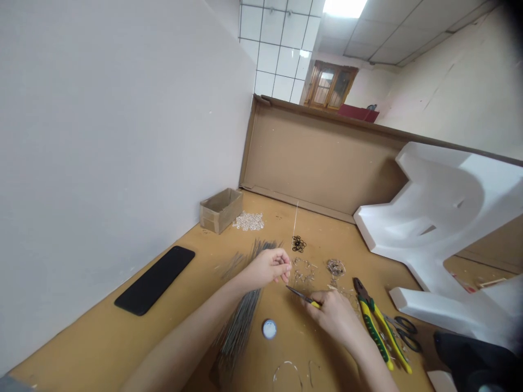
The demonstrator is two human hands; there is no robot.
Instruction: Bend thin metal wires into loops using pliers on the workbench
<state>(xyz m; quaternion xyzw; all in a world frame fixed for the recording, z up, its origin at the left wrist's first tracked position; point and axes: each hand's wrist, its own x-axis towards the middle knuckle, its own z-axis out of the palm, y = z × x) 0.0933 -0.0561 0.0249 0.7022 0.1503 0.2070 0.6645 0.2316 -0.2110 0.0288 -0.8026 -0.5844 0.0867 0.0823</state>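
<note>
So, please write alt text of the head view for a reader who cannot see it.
The right hand holds small yellow pliers over a tan tabletop, near the left hand and loose wire pieces; larger green pliers lie to the right.

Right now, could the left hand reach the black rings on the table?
Probably yes: the left hand sits close to the black rings, and nothing stands between them.

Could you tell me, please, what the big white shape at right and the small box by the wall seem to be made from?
The white shape looks like moulded polystyrene foam: matt, bright, thick-walled, with smooth curved hollows. The small box looks like plain brown cardboard, matt, with folded flaps; whether it is corrugated is too small to tell.
</note>
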